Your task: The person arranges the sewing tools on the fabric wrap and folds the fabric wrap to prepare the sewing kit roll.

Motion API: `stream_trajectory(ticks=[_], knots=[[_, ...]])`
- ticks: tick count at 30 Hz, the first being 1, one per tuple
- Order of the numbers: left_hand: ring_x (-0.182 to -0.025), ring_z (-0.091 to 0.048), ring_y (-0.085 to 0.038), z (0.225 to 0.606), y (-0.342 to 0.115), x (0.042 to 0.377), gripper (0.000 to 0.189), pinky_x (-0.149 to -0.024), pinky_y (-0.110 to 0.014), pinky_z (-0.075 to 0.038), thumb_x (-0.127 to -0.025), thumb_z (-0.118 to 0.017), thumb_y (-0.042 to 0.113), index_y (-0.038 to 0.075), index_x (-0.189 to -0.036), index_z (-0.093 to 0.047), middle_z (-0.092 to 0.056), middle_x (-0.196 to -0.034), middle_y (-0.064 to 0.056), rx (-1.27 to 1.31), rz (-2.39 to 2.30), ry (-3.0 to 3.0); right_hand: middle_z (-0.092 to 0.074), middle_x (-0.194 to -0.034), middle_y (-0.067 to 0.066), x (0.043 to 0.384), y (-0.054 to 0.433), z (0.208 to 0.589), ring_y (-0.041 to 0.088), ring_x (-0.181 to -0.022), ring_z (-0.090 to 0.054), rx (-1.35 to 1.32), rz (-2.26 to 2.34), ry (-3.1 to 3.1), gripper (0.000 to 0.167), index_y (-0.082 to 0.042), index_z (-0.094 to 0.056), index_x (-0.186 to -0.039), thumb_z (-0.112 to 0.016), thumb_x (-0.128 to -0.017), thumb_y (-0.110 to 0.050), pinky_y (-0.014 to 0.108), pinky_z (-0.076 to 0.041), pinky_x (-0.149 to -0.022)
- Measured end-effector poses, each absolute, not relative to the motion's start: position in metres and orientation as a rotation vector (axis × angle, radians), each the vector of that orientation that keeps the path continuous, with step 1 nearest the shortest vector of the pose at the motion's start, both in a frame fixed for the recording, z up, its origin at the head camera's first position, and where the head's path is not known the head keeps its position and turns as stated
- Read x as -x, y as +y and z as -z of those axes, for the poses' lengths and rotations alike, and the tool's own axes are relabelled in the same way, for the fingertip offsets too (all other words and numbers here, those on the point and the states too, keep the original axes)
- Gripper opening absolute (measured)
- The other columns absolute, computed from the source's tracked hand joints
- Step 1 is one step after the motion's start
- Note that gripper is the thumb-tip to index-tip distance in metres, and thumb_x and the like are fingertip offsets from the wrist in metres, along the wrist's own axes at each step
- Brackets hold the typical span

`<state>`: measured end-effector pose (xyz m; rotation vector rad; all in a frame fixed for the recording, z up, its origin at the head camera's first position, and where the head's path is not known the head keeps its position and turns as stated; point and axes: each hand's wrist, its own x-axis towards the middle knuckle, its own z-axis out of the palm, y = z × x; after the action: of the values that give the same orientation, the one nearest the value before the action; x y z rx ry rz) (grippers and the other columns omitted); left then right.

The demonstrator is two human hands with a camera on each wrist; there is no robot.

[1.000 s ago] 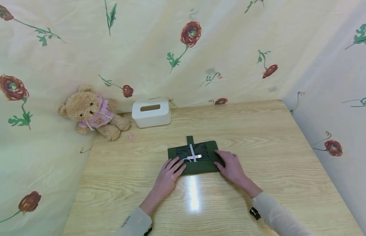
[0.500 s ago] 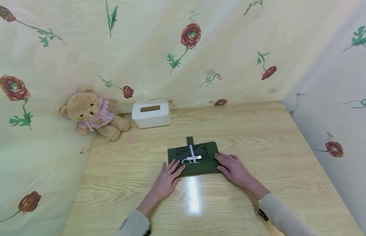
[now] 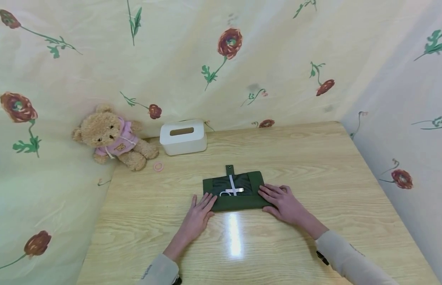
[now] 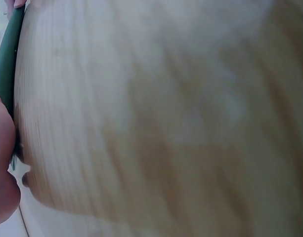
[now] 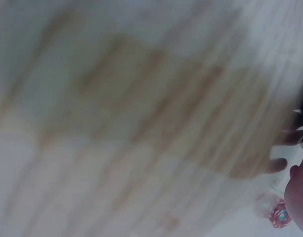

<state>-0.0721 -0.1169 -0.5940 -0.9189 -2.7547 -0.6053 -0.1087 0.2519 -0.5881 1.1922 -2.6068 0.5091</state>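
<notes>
In the head view a dark green pouch [image 3: 238, 203] lies spread on the table, its near edge folded up over the black inside. A snap strap [image 3: 229, 170] sticks out from its far edge. A white elastic band [image 3: 232, 181] crosses a white cable [image 3: 224, 193] with a flat, light-coloured connector [image 3: 239, 190]; the cable's lower part is hidden by the fold. My left hand [image 3: 196, 217] rests straight fingers on the pouch's near left corner. My right hand [image 3: 287, 204] lays its extended fingers on the right end, thumb by the near edge. Both wrist views show mostly blurred tabletop.
A white tissue box [image 3: 183, 142] stands by the back wall. Left of it sits a teddy bear [image 3: 112, 136] in a pink hoodie. A pink ring [image 3: 158, 166] lies before the bear. The wooden table [image 3: 313, 158] meets flowered cloth at the back and sides.
My left hand has slid a little left toward the pouch's corner. The right hand has shifted slightly right and its fingers have flattened. The pouch has barely moved.
</notes>
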Motion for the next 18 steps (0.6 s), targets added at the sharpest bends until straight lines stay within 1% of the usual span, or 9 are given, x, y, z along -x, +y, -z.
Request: stream_trajectory(ticks=[3,6,12,13,14,15,16,17,18], knots=[[-0.131,-0.05,-0.032,0.594,-0.118,0.074,0.05,-0.109,-0.06,-0.025,-0.098,-0.063,0.015,0.0,-0.144,-0.05,-0.055,-0.139,-0.018,0.869,0.738,-2.726,-0.056,-0.141,0.015,0.11,0.252,0.587,0.036,-0.13,-0.049,-1.17,-0.547,-2.615,0.054,-0.001,-0.059,-0.137,-0.06,-0.098,-0.039,0.057,-0.033,-0.091],[-0.126,-0.055,-0.031,0.593,-0.118,0.076,0.047,-0.109,-0.06,-0.024,-0.097,-0.064,0.013,-0.001,-0.141,-0.053,-0.058,-0.134,-0.02,0.805,0.871,-2.695,-0.06,-0.136,0.013,0.112,0.251,0.584,0.035,-0.126,-0.052,-1.125,-0.62,-2.635,0.048,-0.002,-0.063,-0.133,-0.06,-0.099,-0.036,0.057,-0.032,-0.092],[-0.118,-0.06,-0.032,0.586,-0.117,0.081,0.038,-0.11,-0.061,-0.022,-0.1,-0.059,0.01,-0.003,-0.135,-0.058,-0.061,-0.13,-0.02,0.702,1.031,-2.71,-0.068,-0.12,0.015,0.119,0.246,0.577,0.039,-0.112,-0.06,-1.029,-0.798,-2.634,0.032,-0.001,-0.072,-0.118,-0.064,-0.098,-0.024,0.06,-0.03,-0.09],[-0.112,-0.064,-0.031,0.585,-0.117,0.082,0.036,-0.11,-0.061,-0.022,-0.101,-0.058,0.01,-0.003,-0.135,-0.059,-0.062,-0.128,-0.019,0.681,1.051,-2.714,-0.07,-0.116,0.015,0.12,0.244,0.576,0.039,-0.109,-0.061,-1.012,-0.823,-2.621,0.029,-0.001,-0.074,-0.115,-0.065,-0.097,-0.021,0.061,-0.031,-0.089],[-0.106,-0.067,-0.031,0.584,-0.117,0.083,0.035,-0.11,-0.061,-0.022,-0.101,-0.057,0.01,-0.002,-0.134,-0.06,-0.067,-0.119,-0.019,0.653,1.072,-2.72,-0.071,-0.113,0.015,0.121,0.243,0.576,0.038,-0.106,-0.063,-0.992,-0.843,-2.611,0.026,0.0,-0.074,-0.112,-0.066,-0.096,-0.02,0.061,-0.031,-0.089],[-0.102,-0.069,-0.033,0.582,-0.116,0.083,0.034,-0.11,-0.061,-0.023,-0.102,-0.057,0.01,-0.002,-0.133,-0.061,-0.072,-0.106,-0.018,0.623,1.081,-2.724,-0.072,-0.109,0.015,0.122,0.242,0.575,0.037,-0.102,-0.065,-0.975,-0.87,-2.594,0.024,0.0,-0.075,-0.109,-0.068,-0.095,-0.017,0.061,-0.032,-0.089],[-0.092,-0.071,-0.033,0.581,-0.116,0.084,0.033,-0.109,-0.062,-0.023,-0.102,-0.056,0.011,-0.002,-0.132,-0.062,-0.073,-0.092,-0.015,0.601,1.085,-2.725,-0.073,-0.104,0.014,0.123,0.241,0.575,0.036,-0.098,-0.066,-0.959,-0.896,-2.576,0.02,0.0,-0.076,-0.106,-0.07,-0.093,-0.015,0.061,-0.032,-0.088],[-0.081,-0.072,-0.032,0.58,-0.116,0.085,0.032,-0.109,-0.062,-0.024,-0.103,-0.055,0.011,-0.001,-0.131,-0.063,-0.07,-0.076,-0.011,0.577,1.092,-2.732,-0.074,-0.1,0.013,0.124,0.239,0.574,0.035,-0.093,-0.067,-0.941,-0.915,-2.559,0.018,0.0,-0.076,-0.103,-0.072,-0.091,-0.013,0.061,-0.033,-0.088],[-0.071,-0.071,-0.03,0.579,-0.115,0.086,0.031,-0.108,-0.062,-0.025,-0.103,-0.055,0.012,-0.001,-0.13,-0.064,-0.064,-0.064,-0.005,0.552,1.09,-2.736,-0.074,-0.096,0.012,0.125,0.238,0.574,0.033,-0.089,-0.068,-0.925,-0.935,-2.543,0.015,0.0,-0.076,-0.1,-0.073,-0.089,-0.01,0.061,-0.035,-0.087]])
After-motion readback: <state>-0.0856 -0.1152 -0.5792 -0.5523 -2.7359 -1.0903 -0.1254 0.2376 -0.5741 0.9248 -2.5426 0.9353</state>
